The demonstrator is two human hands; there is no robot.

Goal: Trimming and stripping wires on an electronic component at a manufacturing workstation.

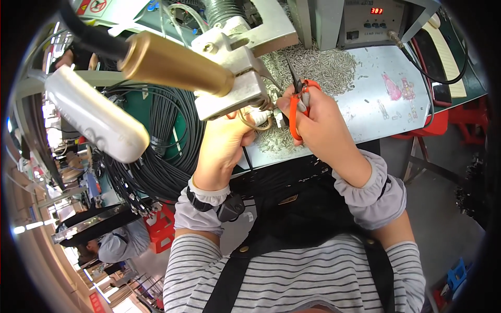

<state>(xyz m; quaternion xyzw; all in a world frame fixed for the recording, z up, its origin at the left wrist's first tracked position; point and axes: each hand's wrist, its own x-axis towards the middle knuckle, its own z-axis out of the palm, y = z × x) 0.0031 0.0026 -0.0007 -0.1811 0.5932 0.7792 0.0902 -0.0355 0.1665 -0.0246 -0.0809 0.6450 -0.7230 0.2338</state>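
Observation:
My right hand [324, 122] is wrapped around a pair of orange-handled scissors [294, 116], their dark, narrow blades pointing up and away from me. My left hand [227, 136] is closed under the machine's metal head [229, 101], which hides part of its fingers. A thin black cable [247, 156] runs down out of that fist over the table edge. White wrapping [258, 116] shows on a left fingertip. Between the hands is a curved brass-coloured piece [255, 125]; small dark parts beside it are too covered to make out. Small metal pieces [318, 65] lie heaped beyond and beneath both hands.
A gold cylinder [180, 63] and a white lamp-like tube [96, 115] jut in above the left side. Coiled black cables [172, 141] lie at left. A control box [373, 23] with a red display stands back right, near a dark phone-like slab [430, 62] and red stools [438, 125].

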